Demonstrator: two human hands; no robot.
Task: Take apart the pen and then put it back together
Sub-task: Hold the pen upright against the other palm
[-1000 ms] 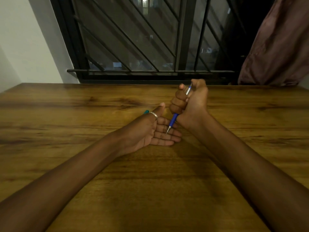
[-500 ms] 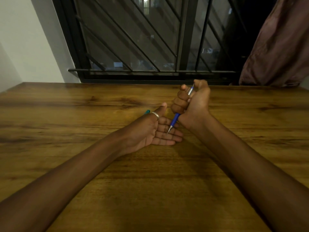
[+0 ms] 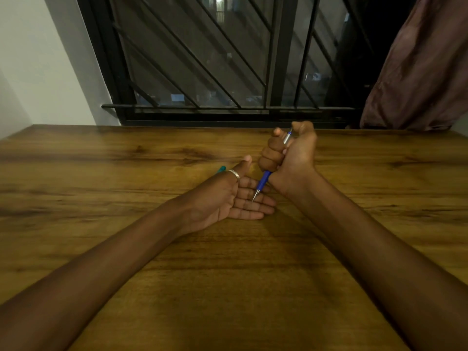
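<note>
While the right hand (image 3: 291,158) is clenched in a fist around the pen (image 3: 264,178), holding it slanted with its metal tip just over the fingers of the left hand (image 3: 228,198), that left hand lies open and empty, palm up on the table (image 3: 101,173). The pen looks whole, so the sensible move is probably to pinch the blue grip near the tip with the left fingers and twist, keeping the open palm beneath to catch any small spring.

The right hand (image 3: 291,158) is easing the blue pen (image 3: 264,178) slightly down and inward, bringing its metal tip closer over the open left hand's (image 3: 228,198) fingers (image 3: 255,198).
</note>
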